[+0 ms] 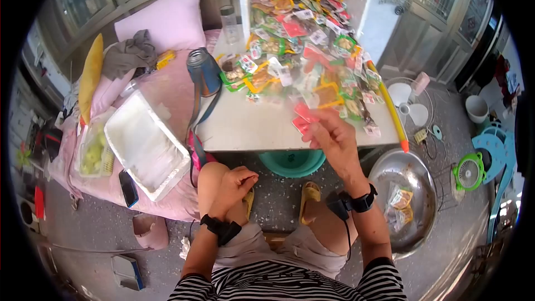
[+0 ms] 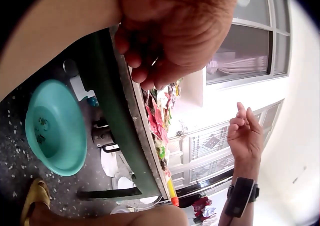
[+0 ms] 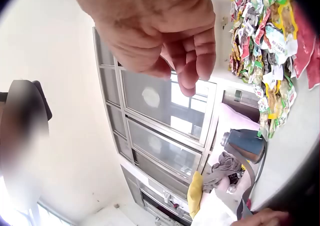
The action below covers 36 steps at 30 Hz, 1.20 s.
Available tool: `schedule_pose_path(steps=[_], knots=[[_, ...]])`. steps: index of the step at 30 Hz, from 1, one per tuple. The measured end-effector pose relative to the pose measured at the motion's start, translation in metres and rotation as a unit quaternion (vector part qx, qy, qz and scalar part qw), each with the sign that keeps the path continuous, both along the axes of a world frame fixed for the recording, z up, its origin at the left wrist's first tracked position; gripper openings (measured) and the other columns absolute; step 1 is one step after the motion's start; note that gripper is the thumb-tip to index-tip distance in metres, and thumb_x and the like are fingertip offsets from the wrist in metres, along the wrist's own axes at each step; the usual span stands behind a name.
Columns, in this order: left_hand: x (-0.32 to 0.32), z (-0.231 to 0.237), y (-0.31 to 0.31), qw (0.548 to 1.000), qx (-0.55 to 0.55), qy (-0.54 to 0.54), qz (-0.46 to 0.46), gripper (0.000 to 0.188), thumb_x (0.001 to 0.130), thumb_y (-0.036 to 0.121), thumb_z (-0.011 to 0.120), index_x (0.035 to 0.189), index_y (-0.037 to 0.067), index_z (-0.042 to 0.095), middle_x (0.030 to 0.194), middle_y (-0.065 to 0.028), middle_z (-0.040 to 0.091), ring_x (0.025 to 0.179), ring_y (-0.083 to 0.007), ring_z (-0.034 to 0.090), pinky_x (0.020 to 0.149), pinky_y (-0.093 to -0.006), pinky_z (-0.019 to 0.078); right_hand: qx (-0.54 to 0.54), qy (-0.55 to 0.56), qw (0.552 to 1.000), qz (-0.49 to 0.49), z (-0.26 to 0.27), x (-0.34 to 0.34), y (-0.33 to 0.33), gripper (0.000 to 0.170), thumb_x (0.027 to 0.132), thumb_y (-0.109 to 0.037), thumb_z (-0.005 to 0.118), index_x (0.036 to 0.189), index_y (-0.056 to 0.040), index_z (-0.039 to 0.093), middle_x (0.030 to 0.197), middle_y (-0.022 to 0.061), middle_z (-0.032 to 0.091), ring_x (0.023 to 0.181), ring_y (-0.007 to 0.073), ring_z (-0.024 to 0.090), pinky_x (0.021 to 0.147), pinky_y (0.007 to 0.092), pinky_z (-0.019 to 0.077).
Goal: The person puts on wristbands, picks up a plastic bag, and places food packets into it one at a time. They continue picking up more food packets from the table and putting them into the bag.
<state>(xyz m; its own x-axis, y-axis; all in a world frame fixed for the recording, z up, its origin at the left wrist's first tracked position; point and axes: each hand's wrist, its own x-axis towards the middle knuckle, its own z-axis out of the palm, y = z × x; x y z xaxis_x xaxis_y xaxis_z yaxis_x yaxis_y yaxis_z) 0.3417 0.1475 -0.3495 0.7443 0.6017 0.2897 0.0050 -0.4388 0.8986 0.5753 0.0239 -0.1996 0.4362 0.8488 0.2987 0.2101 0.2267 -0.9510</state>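
Note:
My right hand hovers over the front edge of the white table, its fingers loosely bent with nothing between them. Just beyond its fingertips in the head view lie two red packets. A big heap of small snack packets, red, green and yellow, spills from a tipped white foam box onto the tabletop. My left hand is held by my knee, loosely curled and empty; the left wrist view shows its bent fingers near the table edge.
On the right floor a steel basin contains a few packets. Along the table's right edge runs a yellow stick. A blue flask stands at the left, beside a white foam tray. Under the table sits a green basin.

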Motion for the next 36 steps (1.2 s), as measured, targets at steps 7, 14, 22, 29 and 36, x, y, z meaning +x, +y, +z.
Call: schedule_pose_path(steps=[7,14,22,29,36], knots=[[-0.054,0.047,0.020,0.984,-0.092,-0.092,0.118,0.009,0.088,-0.001,0.062,0.093,0.000,0.070,0.077,-0.0018,0.063,0.070,-0.0092,0.056,0.063,-0.0222,0.0437,-0.133,-0.001,0.990,0.056,-0.101,-0.005,0.029,0.021,0.093,-0.011,0.057,0.109,0.0018,0.061,0.073,0.0077,0.067,0.061,0.0088,0.058,0.057,0.0225,0.0486],[-0.164,0.084,0.127,0.771,0.399,0.117,0.482,0.023,0.076,-0.004,0.061,0.098,-0.001,0.068,0.089,-0.0135,0.060,0.084,-0.0310,0.056,0.071,-0.0390,0.0461,-0.108,-0.044,0.991,0.070,-0.080,0.000,0.058,0.020,0.093,-0.009,0.057,0.108,0.0030,0.061,0.073,0.0085,0.067,0.061,0.0087,0.059,0.056,0.0230,0.0483],[-0.217,0.037,0.170,0.653,0.408,0.447,0.455,0.012,0.074,0.004,0.057,0.069,0.005,0.068,0.084,-0.0121,0.060,0.087,-0.0315,0.055,0.075,-0.0449,0.0400,-0.097,0.006,0.992,0.077,-0.128,-0.006,0.073,0.017,0.092,-0.008,0.057,0.105,0.0027,0.062,0.071,0.0085,0.067,0.060,0.0093,0.059,0.055,0.0238,0.0482],[-0.187,0.085,0.151,0.709,0.418,0.285,0.491,0.009,0.074,0.009,0.066,0.067,0.004,0.064,0.076,-0.0124,0.060,0.078,-0.0334,0.056,0.071,-0.0456,0.0421,-0.088,0.002,0.994,0.063,-0.129,0.002,0.072,0.016,0.091,-0.009,0.058,0.103,0.0024,0.062,0.070,0.0088,0.066,0.058,0.0099,0.059,0.053,0.0241,0.0477],[-0.061,0.111,0.097,0.868,0.310,0.101,0.375,0.014,0.072,0.004,0.071,0.068,0.002,0.057,0.069,-0.0118,0.057,0.068,-0.0315,0.054,0.060,-0.0418,0.0418,-0.077,0.030,0.992,0.094,-0.122,-0.003,0.071,0.018,0.091,-0.013,0.061,0.103,0.0008,0.062,0.072,0.0076,0.066,0.061,0.0106,0.062,0.055,0.0248,0.0497]])
